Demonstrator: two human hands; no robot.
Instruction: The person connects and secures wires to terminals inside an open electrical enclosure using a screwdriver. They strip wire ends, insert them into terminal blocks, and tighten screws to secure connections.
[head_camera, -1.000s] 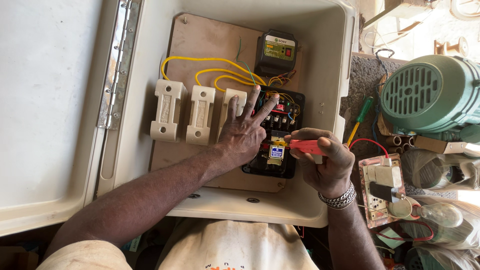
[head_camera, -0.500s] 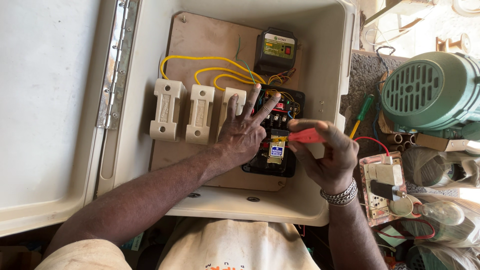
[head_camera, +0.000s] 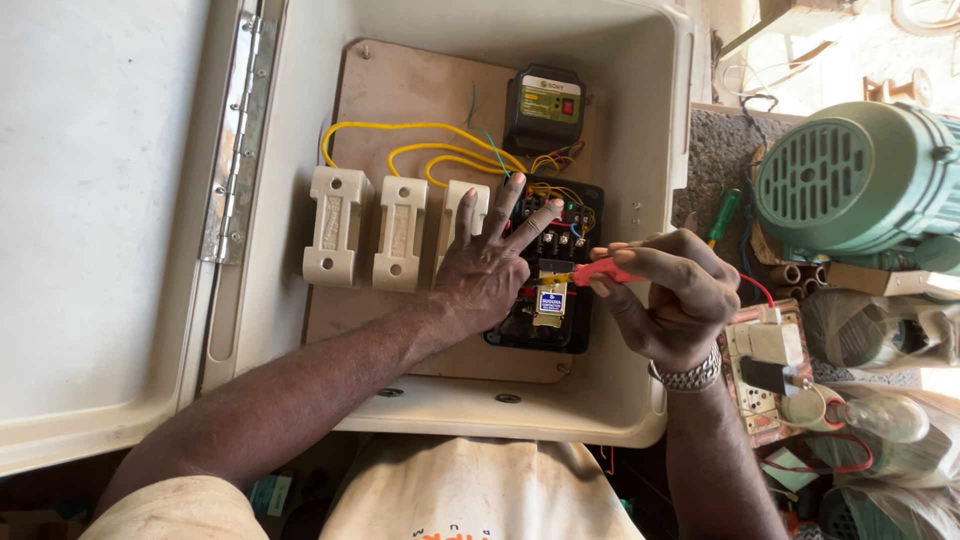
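Note:
An open cream enclosure holds a brown backboard with three cream porcelain fuse carriers, a black contactor block and a small black relay unit, joined by yellow wires. My left hand lies flat on the contactor, fingers spread, touching the third fuse carrier. My right hand grips a red-handled screwdriver, its tip pointing left at the contactor's middle.
The enclosure's hinged lid lies open at left. A green electric motor stands at right, with a green-handled screwdriver beside it. A small test board with a socket, switch and bulb sits at lower right.
My right hand has shifted the red screwdriver slightly, bringing its tip onto the contactor. My left hand stays spread on the block.

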